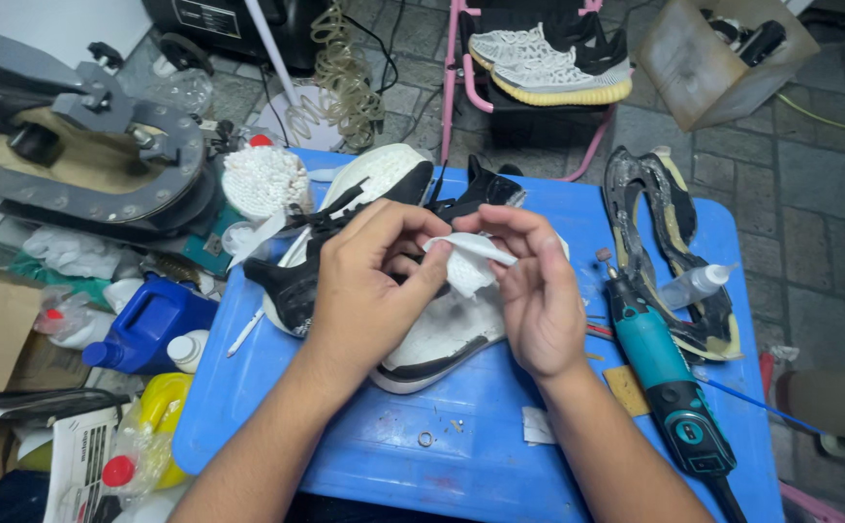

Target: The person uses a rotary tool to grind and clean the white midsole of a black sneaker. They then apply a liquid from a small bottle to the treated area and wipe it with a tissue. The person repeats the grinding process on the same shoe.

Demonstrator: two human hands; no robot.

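My left hand (369, 281) and my right hand (539, 291) together pinch a small white wipe (469, 261) between their fingertips. They hover over a black sneaker with a white sole (442, 334), which lies sole-up on a blue plastic table (481, 446). A second black and white sneaker (384, 179) lies just behind it, with its black laces spilling to the left. The hands hide the middle of the front sneaker.
A teal rotary tool (660, 373) lies right of my right hand, beside a detached black outsole (660, 242) and a small squeeze bottle (694, 284). A blue jug (151, 324), a yellow container (161, 407) and cardboard crowd the left. Grey sneakers (548, 63) sit on a pink rack.
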